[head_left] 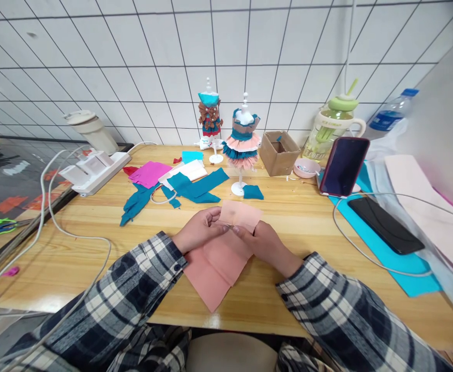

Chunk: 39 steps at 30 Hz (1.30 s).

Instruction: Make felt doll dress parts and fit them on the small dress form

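Observation:
My left hand (203,227) and my right hand (263,241) meet over the wooden table, each pinching a piece of pink crepe paper (214,268). The paper's upper part sticks up between the thumbs, and the lower part hangs down toward the table's front edge. Something thin and dark shows at the thumb tips, too small to make out. Beyond my hands stands a small white dress form (242,141) in ruffled pink and teal paper. A second form (210,116) in brown, red and turquoise stands behind it.
Teal strips (195,188) and a magenta sheet (150,174) lie left of the forms. A cardboard box (279,153), pink dish (306,168), upright phone (344,166) and flat black phone (384,225) are at right. Cables run past a power strip (101,175) at left.

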### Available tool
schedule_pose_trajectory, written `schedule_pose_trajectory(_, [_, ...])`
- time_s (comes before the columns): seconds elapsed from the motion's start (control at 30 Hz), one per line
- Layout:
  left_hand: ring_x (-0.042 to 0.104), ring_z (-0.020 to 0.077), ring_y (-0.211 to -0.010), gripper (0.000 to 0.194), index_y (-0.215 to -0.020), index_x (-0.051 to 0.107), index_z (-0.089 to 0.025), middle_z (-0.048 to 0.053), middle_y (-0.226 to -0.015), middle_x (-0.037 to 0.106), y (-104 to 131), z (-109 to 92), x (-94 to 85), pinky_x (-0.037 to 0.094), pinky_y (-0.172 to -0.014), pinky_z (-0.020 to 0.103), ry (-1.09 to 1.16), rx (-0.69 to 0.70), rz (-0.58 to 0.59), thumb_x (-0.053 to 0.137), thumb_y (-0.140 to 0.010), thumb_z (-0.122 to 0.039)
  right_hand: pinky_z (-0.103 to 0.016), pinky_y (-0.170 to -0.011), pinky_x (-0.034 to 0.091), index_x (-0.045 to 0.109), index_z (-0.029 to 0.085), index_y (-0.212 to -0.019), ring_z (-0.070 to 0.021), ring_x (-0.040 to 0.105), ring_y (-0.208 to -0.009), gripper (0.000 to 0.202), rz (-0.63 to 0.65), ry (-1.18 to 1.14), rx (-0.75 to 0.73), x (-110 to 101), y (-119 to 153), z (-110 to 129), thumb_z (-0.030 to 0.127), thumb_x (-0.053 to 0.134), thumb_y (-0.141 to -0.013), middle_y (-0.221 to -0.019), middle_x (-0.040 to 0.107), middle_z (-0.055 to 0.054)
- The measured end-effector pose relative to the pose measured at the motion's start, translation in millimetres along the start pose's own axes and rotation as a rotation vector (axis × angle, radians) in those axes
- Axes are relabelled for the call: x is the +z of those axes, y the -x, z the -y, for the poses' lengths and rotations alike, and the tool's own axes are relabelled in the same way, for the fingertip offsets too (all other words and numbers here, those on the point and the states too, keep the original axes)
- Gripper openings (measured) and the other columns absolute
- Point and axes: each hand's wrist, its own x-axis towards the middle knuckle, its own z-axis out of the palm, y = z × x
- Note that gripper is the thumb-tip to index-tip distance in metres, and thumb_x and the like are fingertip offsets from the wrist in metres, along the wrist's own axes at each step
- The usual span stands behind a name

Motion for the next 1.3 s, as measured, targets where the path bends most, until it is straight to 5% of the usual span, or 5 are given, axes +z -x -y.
schedule_pose_trajectory(0.37, [0.064, 0.0206, -0.093, 0.036, -0.111, 0.061, -0.013, 0.009, -0.107, 0.069, -0.1, -5.3, 6.9, 0.048, -0.082, 0.029, -0.068, -0.012, 0.026, 0.066, -0.076, -0.022, -0.034, -0.083, 0.048, 0.064, 0.023, -0.112, -0.0238, 0.064, -0.095, 0.036, -0.014, 0.04, 0.062, 3.3, -0.9, -2.4, 0.044, 0.051, -0.086, -0.105, 0.07, -0.006])
schedule_pose_trajectory(0.83, [0.063, 0.0239, -0.1, 0.043, -0.119, 0.06, -0.014, 0.01, -0.106, 0.07, 3.6, 1.0, 0.1, 0.046, -0.09, 0.036, 0.091, -0.062, 0.021, 0.067, -0.077, -0.024, -0.035, -0.085, 0.048, 0.065, 0.031, -0.114, -0.0226, 0.062, -0.101, 0.033, -0.008, 0.019, 0.006, 1.4, -0.3, -1.6, 0.043, 0.046, -0.09, -0.108, 0.069, -0.002])
schedule_pose_trajectory(1.03, [0.064, 0.0247, -0.103, 0.046, -0.124, 0.057, -0.015, 0.012, -0.114, 0.068, 5.9, 0.1, -1.1, 0.043, -0.096, 0.038, 0.256, -0.154, 0.057, 0.063, -0.079, -0.019, -0.034, -0.077, 0.049, 0.069, 0.025, -0.105, -0.0225, 0.066, -0.088, 0.036, -0.015, 0.016, 0.087, -0.4, 1.0, 1.6, 0.048, 0.047, -0.088, -0.096, 0.073, -0.004])
schedule_pose_trajectory(1.3, [0.062, 0.0267, -0.108, 0.042, -0.118, 0.062, -0.016, 0.01, -0.118, 0.066, 5.6, -0.8, 0.1, 0.042, -0.099, 0.041, 0.261, -0.094, 0.041, 0.064, -0.077, -0.021, -0.032, -0.078, 0.048, 0.068, 0.026, -0.106, -0.0227, 0.065, -0.094, 0.034, -0.012, 0.007, 0.073, -4.7, 2.8, 3.5, 0.046, 0.047, -0.088, -0.102, 0.072, -0.003])
